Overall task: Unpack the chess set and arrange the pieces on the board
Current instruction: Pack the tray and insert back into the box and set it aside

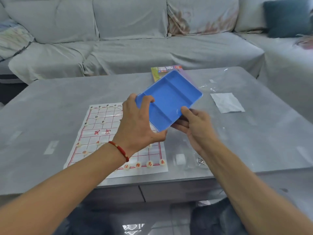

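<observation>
You hold the blue plastic tray [171, 97] tilted above the table [50, 99], both hands gripping it: your left hand [137, 126] curls round its near-left corner, your right hand [194, 122] pinches its near edge. Below lies the paper xiangqi board [101, 133], round pieces [149, 164] set on its lines. The colourful box [160, 70] lies beyond the tray.

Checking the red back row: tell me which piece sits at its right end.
The corner piece, on the board's near right corner, rightmost of four visible; the others sit left of it.
</observation>
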The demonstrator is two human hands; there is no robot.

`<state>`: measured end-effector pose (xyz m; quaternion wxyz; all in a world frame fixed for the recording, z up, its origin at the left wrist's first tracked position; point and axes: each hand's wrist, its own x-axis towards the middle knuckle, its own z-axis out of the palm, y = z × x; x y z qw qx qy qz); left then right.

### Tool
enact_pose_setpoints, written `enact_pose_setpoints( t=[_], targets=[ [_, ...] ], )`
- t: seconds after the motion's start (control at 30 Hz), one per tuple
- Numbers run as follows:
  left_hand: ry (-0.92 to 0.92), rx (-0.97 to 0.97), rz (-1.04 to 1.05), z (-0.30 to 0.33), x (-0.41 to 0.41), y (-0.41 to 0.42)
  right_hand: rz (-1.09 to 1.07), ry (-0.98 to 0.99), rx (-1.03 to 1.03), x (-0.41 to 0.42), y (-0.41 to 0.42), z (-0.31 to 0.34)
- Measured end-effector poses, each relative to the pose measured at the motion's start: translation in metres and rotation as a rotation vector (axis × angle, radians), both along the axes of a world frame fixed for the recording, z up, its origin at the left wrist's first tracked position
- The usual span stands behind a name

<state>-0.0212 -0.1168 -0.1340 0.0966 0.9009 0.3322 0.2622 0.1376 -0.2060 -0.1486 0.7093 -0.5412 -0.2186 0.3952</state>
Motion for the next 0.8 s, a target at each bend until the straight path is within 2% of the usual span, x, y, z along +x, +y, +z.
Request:
enact_pose_setpoints(
  t=[0.2, 0.4, 0.47, 0.63, 0.7, 0.8],
  targets=[
    [-0.020, -0.027, 0.021, -0.004, 0.014, -0.010, 0.068, 0.011, 0.006, 0.015, -0.014, -0.004],
    [0.017, -0.054, 0.025, -0.012, 0.024, -0.027, 0.078, -0.117, -0.103, 0.035, -0.025, -0.005],
    [-0.023, -0.153, -0.012, -0.011, 0.029, -0.031, 0.061, -0.172, -0.142, 0.050, -0.032, -0.002],
    [-0.196, -0.610, -0.090, -0.004, 0.050, -0.038, -0.115, -0.298, -0.233, 0.093, -0.054, -0.004],
    [-0.188, -0.648, -0.107, -0.011, 0.061, -0.042, -0.171, -0.372, -0.286, 0.103, -0.061, -0.010],
    [-0.058, -0.528, -0.113, -0.030, 0.074, -0.048, -0.224, -0.572, -0.397, 0.109, -0.069, -0.013]
  ],
)
